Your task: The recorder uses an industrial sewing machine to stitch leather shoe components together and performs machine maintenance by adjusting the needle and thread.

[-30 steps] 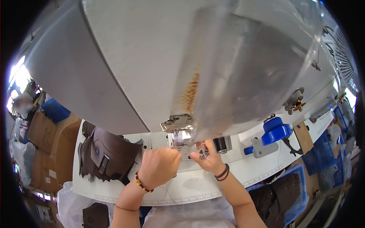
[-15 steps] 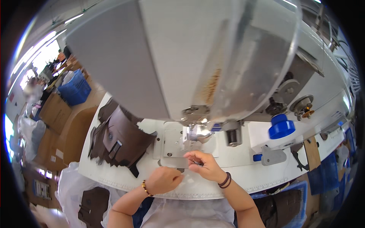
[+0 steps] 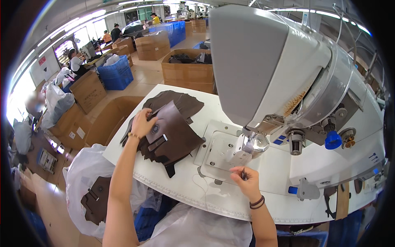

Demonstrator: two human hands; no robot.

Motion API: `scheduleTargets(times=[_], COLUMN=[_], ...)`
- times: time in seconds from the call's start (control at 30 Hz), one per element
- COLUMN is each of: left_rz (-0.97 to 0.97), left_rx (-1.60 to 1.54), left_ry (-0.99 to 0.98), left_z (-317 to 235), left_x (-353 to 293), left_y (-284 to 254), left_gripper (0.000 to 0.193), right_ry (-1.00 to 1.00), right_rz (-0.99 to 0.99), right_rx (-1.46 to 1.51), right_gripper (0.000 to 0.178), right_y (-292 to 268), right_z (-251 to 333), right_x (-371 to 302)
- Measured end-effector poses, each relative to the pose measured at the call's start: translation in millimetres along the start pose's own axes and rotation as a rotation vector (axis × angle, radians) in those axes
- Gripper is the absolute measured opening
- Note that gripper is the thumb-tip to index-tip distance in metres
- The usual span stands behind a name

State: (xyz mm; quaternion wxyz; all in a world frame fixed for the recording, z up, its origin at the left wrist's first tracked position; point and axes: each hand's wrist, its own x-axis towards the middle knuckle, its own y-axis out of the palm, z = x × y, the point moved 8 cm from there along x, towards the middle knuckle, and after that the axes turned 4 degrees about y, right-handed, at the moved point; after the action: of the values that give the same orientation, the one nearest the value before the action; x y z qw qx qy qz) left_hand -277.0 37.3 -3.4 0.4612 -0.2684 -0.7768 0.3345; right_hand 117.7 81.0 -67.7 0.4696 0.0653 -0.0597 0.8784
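At left of centre, the left hand (image 3: 142, 124) touches the top brown piece (image 3: 177, 131) on the table; its grip is hard to tell. Below centre, the right hand (image 3: 248, 184) pinches a small dark thing (image 3: 244, 175). No brown piece is under the machine (image 3: 251, 61) yet.

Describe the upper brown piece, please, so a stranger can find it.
Left of the big grey-white machine, the white table carries a brown pile. The upper brown piece lies on top, the left hand at its edge; glossier than the rest, it shows a round ring.
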Motion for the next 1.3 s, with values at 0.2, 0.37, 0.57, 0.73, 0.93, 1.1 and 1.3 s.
scheduleTargets(times=[0.2, 0.37, 0.57, 0.73, 0.93, 1.1, 1.3], left_rz=[0.304, -0.192, -0.540, -0.302, 0.014, -0.193, -0.009], left_rx=[0.338, 0.086, -0.121, -0.154, -0.811, -0.417, -0.443], left_ry=[-0.203, 0.132, 0.378, 0.579, 0.687, 0.976, 1.226], left_z=[60.7, -3.1, -89.0, -150.8, -172.2, -223.6, -283.7], left_x=[18.7, 0.5, -82.1, -133.2, -142.7, -137.6, -140.8], left_y=[47.7, -20.9, -115.1, -135.4, -132.6, -80.6, -24.1], left_gripper=[0.021, 0.030, 0.043, 0.044, 0.038, 0.036, 0.033], right_ry=[-0.132, -0.249, -0.295, -0.159, -0.063, -0.053, 0.121], right_rz=[-0.019, -0.032, -0.139, -0.026, -0.186, -0.325, -0.156], right_rx=[-0.277, -0.436, -0.315, -0.226, -0.221, -0.443, -0.423], right_gripper=[0.018, 0.027, 0.044, 0.021, 0.016, 0.027, 0.026], right_y=[7.1, 18.4, 49.9, 70.8, -1.1, -50.5, -85.2], right_z=[-7.1, 8.8, 55.4, 75.2, 120.5, 143.9, 115.4], right_x=[0.7, 3.5, 1.8, -10.5, -82.9, -87.6, -28.3])
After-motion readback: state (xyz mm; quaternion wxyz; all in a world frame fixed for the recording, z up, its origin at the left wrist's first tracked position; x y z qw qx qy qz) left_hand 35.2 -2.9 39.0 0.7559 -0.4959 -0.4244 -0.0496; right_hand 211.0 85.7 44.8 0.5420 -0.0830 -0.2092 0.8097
